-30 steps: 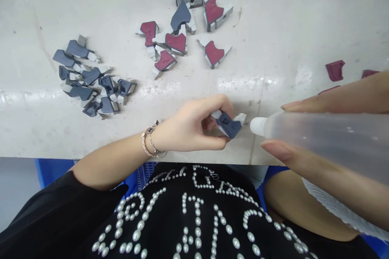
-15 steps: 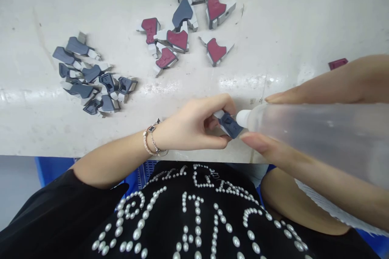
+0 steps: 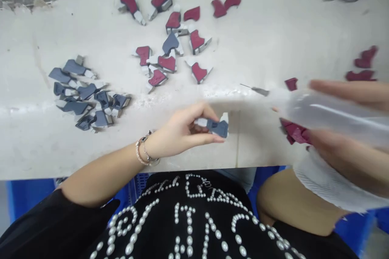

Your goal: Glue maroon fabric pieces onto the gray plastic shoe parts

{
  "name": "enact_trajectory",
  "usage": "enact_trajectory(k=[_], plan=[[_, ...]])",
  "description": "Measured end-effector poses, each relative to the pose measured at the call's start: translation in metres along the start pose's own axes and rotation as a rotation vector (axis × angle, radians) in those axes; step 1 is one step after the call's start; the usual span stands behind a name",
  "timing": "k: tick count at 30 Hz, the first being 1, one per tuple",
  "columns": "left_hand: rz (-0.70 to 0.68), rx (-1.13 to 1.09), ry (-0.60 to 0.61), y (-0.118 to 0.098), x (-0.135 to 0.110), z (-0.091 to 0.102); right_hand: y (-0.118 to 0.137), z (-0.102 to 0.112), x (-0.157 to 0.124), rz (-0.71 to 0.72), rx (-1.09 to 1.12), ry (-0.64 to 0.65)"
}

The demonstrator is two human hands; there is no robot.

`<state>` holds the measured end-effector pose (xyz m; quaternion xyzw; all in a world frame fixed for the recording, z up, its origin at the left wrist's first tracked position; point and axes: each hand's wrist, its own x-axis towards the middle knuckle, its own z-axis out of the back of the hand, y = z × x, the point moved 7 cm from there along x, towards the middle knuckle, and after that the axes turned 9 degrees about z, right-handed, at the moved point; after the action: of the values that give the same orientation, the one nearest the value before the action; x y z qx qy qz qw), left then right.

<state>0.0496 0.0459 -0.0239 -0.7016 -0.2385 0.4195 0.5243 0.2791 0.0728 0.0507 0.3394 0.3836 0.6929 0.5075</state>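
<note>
My left hand [image 3: 190, 129] is closed around a small grey-blue and white plastic part [image 3: 219, 128], gripped between thumb and fingers just above the table's near side. Over on the right, my right hand [image 3: 343, 145] wraps round a translucent squeeze bottle [image 3: 331, 115], which lies level with its tip pointing left; motion blurs both. Beneath and beside that hand lies a cluster of dark red pieces [image 3: 296, 131], partly covered. A thin pointed tool [image 3: 258, 90] rests on the table just left of the bottle's tip.
Grey-blue parts [image 3: 86, 91] are heaped at the left. Red-topped parts [image 3: 166, 63] with one blue-topped part [image 3: 170, 43] spread across the middle. Loose red pieces [image 3: 233, 0] lie farther back, others [image 3: 366, 57] at the right. Blue crates [image 3: 27, 198] stand below the table edge.
The bottle in my right hand has moved right, away from the part in my left hand. That part is turned differently between the fingers. The view has shifted, showing more of the table's far side.
</note>
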Motion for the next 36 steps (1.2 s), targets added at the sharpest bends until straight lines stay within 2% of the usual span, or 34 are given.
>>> enact_trajectory(k=[1,3,6,8,11,12,14,17,20,22,24,29,32,34,36], plan=[[-0.017,0.000,0.012,-0.002,-0.001,0.000,0.007,-0.006,0.003,0.067,0.095,-0.031],[-0.017,-0.023,0.048,-0.003,-0.001,-0.003,0.011,-0.024,0.008,0.104,0.225,-0.053],[0.040,-0.088,0.031,0.000,0.003,-0.002,0.000,-0.054,0.022,0.076,0.229,-0.023],[0.056,-0.093,-0.062,0.000,0.005,0.006,-0.009,-0.066,0.033,0.048,0.184,-0.009],[0.026,-0.079,-0.246,-0.008,0.003,0.026,-0.012,-0.059,0.040,0.000,0.089,-0.017],[0.008,-0.086,-0.300,-0.011,0.000,0.033,-0.009,-0.056,0.038,-0.012,0.065,0.016],[-0.039,-0.105,-0.376,-0.017,-0.004,0.046,-0.003,-0.053,0.025,-0.049,-0.064,0.167],[-0.084,-0.098,-0.428,-0.022,-0.008,0.056,-0.002,-0.060,-0.008,-0.163,-0.401,0.372],[-0.076,-0.090,-0.460,-0.022,-0.009,0.060,-0.002,-0.081,-0.029,-0.215,-0.510,0.422],[-0.082,-0.068,-0.472,-0.023,-0.010,0.061,-0.002,-0.097,-0.028,-0.208,-0.502,0.432],[-0.103,-0.036,-0.489,-0.025,-0.011,0.063,-0.001,-0.104,-0.018,-0.196,-0.485,0.415],[-0.135,-0.022,-0.530,-0.027,-0.013,0.064,-0.001,-0.090,0.018,-0.164,-0.400,0.263],[-0.133,-0.010,-0.460,-0.025,-0.011,0.053,-0.002,-0.087,0.026,-0.118,-0.328,0.225],[-0.150,0.002,-0.396,-0.026,-0.010,0.044,-0.006,-0.087,0.023,-0.091,-0.294,0.249],[-0.163,0.012,-0.340,-0.027,-0.009,0.035,-0.014,-0.078,0.017,-0.096,-0.281,0.267]])
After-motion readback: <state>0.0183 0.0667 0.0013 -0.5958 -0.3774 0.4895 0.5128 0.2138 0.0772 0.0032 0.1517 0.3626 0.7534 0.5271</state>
